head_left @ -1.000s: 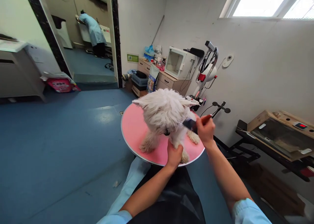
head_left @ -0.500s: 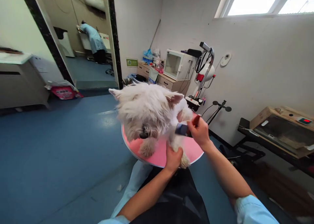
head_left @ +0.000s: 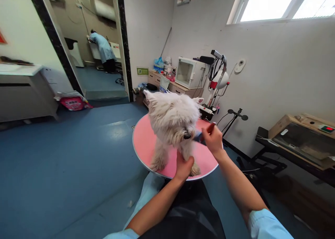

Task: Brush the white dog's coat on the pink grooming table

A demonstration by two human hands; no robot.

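Note:
A white, shaggy dog (head_left: 174,115) stands on a round pink grooming table (head_left: 141,136), its head turned toward my right hand. My left hand (head_left: 183,166) is wrapped round the lower part of the dog's front leg, just above the paw (head_left: 195,169). In my right hand (head_left: 213,139) is a slicker brush (head_left: 198,136), gripped by its reddish-brown handle (head_left: 210,128). The brush head is beside the dog's muzzle and partly hidden behind it, so I cannot tell whether it touches the fur.
A white glass-door cabinet (head_left: 184,72) stands on drawers by the wall. Right of it is a stand dryer (head_left: 218,79). A wooden box with a display (head_left: 300,136) sits at the right. Through the doorway a person in blue (head_left: 103,48) bends over a tub.
The dog has lifted its head and swung it toward my right hand, now partly covering the brush. My left hand keeps its hold on the leg. The camera view has shifted slightly.

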